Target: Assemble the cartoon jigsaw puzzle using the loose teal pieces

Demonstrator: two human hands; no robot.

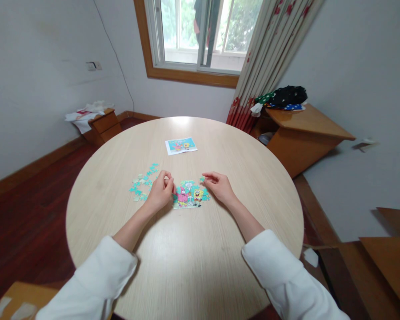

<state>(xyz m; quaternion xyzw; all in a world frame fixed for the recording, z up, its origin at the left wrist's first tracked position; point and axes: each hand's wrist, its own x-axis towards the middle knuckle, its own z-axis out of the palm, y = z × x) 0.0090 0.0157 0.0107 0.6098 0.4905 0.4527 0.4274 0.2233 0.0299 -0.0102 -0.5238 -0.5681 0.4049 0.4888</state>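
Note:
A partly joined jigsaw puzzle [188, 198] lies on the round wooden table, with a pink figure, a yellow square figure and a pale figure between them. At its upper right edge, my right hand [218, 186] pinches a small green puzzle piece [202, 179]. My left hand [160, 190] is at the puzzle's left side, its fingers curled together; whatever they may hold is hidden. Loose puzzle pieces [142, 184], green and pale, are scattered left of my left hand, some partly behind it.
A printed reference picture [182, 146] with the same figures lies farther back on the round table [193, 258]. Beyond are a window, a curtain [266, 49] and a tilted wooden cabinet [306, 129] with cloths on top. A small wooden cabinet [105, 126] stands at the left wall.

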